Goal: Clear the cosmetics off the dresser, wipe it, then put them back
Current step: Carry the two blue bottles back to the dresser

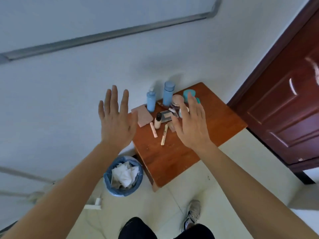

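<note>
1. Cosmetics crowd the wall-side end of the wooden tabletop (181,157); lift the upright blue bottles (151,101) first so nothing topples
2. Left hand (115,121) hovers left of the bottles, right hand (191,125) over the compacts; both spread and empty

Wooden dresser (174,163) under scattered cosmetics (159,118)

soft, even daylight fills the view, bright but flat. faint shadows of the blue bottles (168,94) fall on the white wall (69,94) behind them. a glare streak shines on the glossy door (283,107). the wide lens bends the wall trim (110,33) and stretches both forearms near the edges. fine detail looks slightly soft throughout.
</note>
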A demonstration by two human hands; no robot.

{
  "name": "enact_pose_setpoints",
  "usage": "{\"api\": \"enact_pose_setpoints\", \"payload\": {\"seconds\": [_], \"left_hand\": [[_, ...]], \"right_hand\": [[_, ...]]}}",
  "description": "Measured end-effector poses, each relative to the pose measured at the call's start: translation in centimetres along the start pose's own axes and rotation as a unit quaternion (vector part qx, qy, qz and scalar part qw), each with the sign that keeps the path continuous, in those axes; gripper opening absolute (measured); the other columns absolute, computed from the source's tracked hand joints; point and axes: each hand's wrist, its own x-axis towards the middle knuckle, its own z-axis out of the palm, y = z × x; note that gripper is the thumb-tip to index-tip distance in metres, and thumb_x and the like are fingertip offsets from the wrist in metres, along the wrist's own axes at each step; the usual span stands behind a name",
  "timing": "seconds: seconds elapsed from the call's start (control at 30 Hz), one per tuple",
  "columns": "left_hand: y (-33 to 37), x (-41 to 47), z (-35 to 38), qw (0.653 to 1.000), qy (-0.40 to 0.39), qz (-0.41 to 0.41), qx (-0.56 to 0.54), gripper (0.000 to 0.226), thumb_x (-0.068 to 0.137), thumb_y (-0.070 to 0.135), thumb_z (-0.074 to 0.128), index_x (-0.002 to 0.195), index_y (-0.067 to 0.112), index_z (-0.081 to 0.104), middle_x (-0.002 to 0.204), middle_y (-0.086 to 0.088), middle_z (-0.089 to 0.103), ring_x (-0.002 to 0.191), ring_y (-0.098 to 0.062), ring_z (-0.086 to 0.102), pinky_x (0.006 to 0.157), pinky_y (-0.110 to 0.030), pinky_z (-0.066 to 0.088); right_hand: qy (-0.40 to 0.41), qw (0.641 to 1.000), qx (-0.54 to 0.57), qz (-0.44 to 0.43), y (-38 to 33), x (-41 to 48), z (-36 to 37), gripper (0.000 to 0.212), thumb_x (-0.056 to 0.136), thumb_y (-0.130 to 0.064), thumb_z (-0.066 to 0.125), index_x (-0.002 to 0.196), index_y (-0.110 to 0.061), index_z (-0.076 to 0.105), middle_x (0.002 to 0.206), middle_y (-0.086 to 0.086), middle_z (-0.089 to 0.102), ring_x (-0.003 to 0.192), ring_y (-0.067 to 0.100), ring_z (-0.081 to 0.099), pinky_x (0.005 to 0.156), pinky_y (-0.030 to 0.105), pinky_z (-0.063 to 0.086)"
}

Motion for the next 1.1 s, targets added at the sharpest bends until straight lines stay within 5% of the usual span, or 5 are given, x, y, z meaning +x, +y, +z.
{"api": "enact_pose_setpoints", "payload": {"seconds": [0.23,0.47,0.77,1.0,1.1], "left_hand": [[10.3,0.3,6.9,0.989,-0.14,-0.043,0.037,0.068,0.099,0.058,0.01,0.155,0.018,0.014,0.163,-0.013,0.004,0.151,-0.031,0.001,0.119,-0.057,0.015],[15.7,4.5,10.6,0.975,-0.186,-0.06,0.103,0.069,0.097,0.061,0.012,0.155,0.026,-0.002,0.163,-0.006,-0.01,0.15,-0.026,-0.013,0.121,-0.053,0.006],[10.6,10.6,10.9,0.954,-0.177,-0.236,0.06,0.076,0.095,0.045,0.05,0.155,0.023,0.008,0.163,-0.007,0.007,0.15,-0.027,0.005,0.118,-0.049,0.015],[7.0,14.9,14.9,0.962,-0.208,-0.173,0.023,0.067,0.096,0.045,0.048,0.153,0.023,0.02,0.157,-0.004,0.029,0.141,-0.027,0.033,0.11,-0.045,0.037],[6.1,15.5,16.8,0.967,-0.204,-0.152,0.016,0.062,0.098,0.042,0.049,0.151,0.022,0.025,0.151,-0.005,0.04,0.129,-0.029,0.049,0.099,-0.045,0.047]], "right_hand": [[-0.069,0.997,0.02,0.041,13.0,0.7,0.7,0.071,0.101,-0.048,0.037,0.157,-0.02,0.004,0.164,0.012,-0.004,0.151,0.031,0.007,0.121,0.048,0.021],[-0.133,0.988,0.044,0.064,21.6,5.3,3.2,0.079,0.099,-0.055,0.037,0.155,-0.024,-0.009,0.164,0.011,-0.01,0.151,0.03,0.007,0.119,0.041,0.019],[-0.129,0.977,0.169,-0.027,16.8,15.6,5.2,0.082,0.099,-0.052,0.043,0.154,-0.031,-0.014,0.164,0.008,0.008,0.149,0.028,0.021,0.113,0.039,0.034],[-0.148,0.97,0.16,-0.106,11.5,19.9,9.1,0.074,0.098,-0.049,0.047,0.155,-0.033,0.002,0.158,0.01,0.019,0.137,0.028,0.04,0.097,0.036,0.051],[-0.171,0.972,0.144,-0.071,9.4,20.9,11.1,0.067,0.096,-0.049,0.051,0.151,-0.03,0.018,0.155,0.011,0.024,0.13,0.03,0.048,0.093,0.036,0.051]]}}
